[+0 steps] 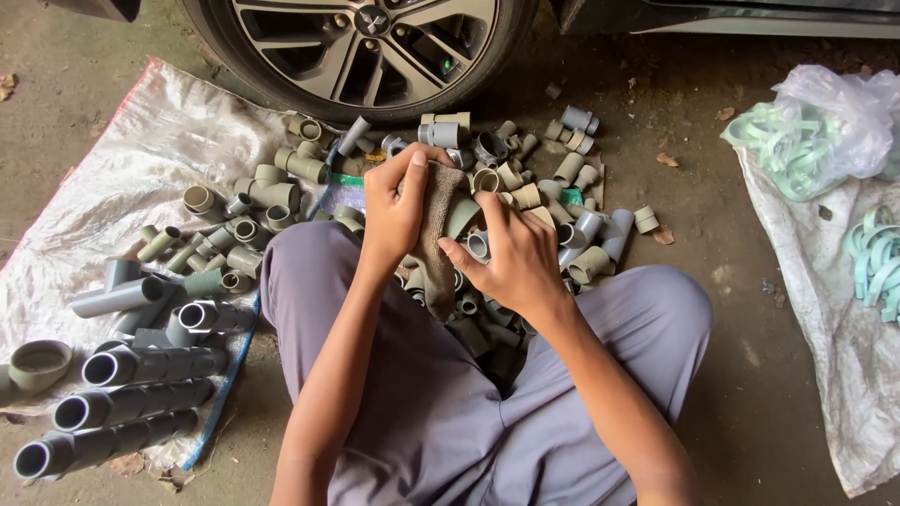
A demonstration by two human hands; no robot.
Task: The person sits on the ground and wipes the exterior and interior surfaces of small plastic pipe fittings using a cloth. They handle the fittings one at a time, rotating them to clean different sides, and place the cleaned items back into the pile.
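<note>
Left hand (pixel 394 211) pinches the brown cloth (pixel 439 234) taut; right hand (pixel 511 258) closes on its lower edge, perhaps around a grey fitting (pixel 478 245), for wiping above the pile.

brown cloth (pixel 438 234) | coarse, hanging upright, crumpled | gripped above grey pipe fittings (pixel 525 197) pile

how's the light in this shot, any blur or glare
Head view: soft, even daylight with no hard shadows; darkest under the car beside the wheel. Slight glare on the white sack at left. Left hand, right hand, brown cloth and grey pipe fittings look sharp.
</note>
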